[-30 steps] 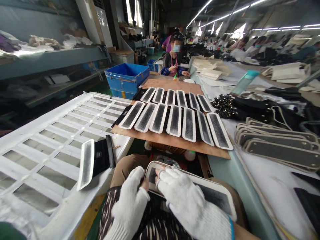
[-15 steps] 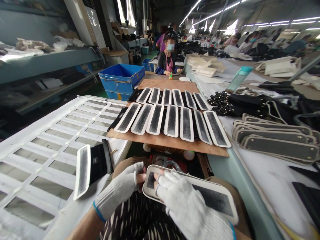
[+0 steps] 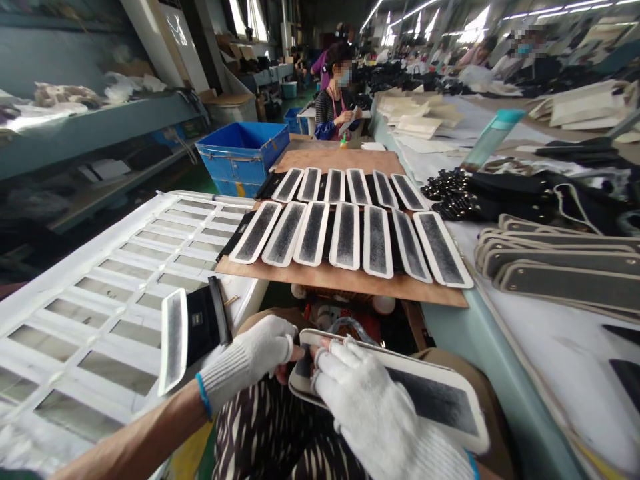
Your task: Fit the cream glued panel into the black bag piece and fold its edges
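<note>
Across my lap lies a long padded panel (image 3: 440,399) with rounded corners, a dark speckled centre and a pale raised rim. My left hand (image 3: 261,348), in a white fingerless glove, has its bent fingers at the panel's left end, pinching the rim; the lower fingers are partly hidden. Gloved the same way, my right hand (image 3: 364,395) grips the panel from above, its fingertips pressed on the left part of the dark centre. On the white rack to my left lies a similar piece (image 3: 173,341) joined to a black bag part (image 3: 203,327).
A brown board (image 3: 345,283) ahead carries two rows of similar panels (image 3: 344,233). Beyond it are a blue bin (image 3: 240,160) and a seated co-worker (image 3: 334,107). Grey-faced panels (image 3: 575,277) lie stacked at right, near black hardware (image 3: 450,193) and a bottle (image 3: 493,140).
My left hand has turned and bent more at the panel's end. The panel and right hand have shifted slightly right. The co-worker's hands have risen with a piece in them.
</note>
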Tool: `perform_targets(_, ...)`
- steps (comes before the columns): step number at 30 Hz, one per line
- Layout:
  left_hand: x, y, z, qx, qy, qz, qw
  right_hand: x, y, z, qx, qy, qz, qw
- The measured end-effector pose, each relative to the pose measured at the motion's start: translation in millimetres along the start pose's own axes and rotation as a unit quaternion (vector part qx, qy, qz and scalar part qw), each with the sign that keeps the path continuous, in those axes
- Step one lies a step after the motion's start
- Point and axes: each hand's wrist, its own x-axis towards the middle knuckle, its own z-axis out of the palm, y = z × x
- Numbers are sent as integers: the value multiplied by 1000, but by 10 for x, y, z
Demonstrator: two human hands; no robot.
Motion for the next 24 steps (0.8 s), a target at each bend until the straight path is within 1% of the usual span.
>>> perform_targets(1,-1,38,-5,5,-2,-6,1000,15,-10,-32,-14,-34,-1,999)
perform_targets(3,10,96,-18,10,-4,-16,1000,41,-35,-106,-29,-98,20,995)
perform_targets(4,25,114,-25,13,-5,-22,1000,49,-48,-143,-24,-117,31,992)
perform_targets(6,65,130,-41,19,-14,-35,999,55,-66,-197,-9,-135,40,990)
perform_targets(8,100,136,-51,27,-28,-45,998,45,-68,-216,9,-125,30,992)
perform_targets(10,111,145,-49,30,-29,-46,998,23,-53,-201,21,-103,24,994)
perform_targets(15,83,120,10,9,17,-18,1000,-39,-18,-138,33,-54,7,998)
perform_targets(18,103,23,55,-19,63,-17,998,-49,-33,-151,36,-49,3,998)
perform_targets(21,124,-105,110,-72,98,-15,993,-46,-61,-171,29,-41,7,999)
perform_targets(24,72,-250,203,-149,119,26,981,-77,-71,-152,31,-14,14,999)
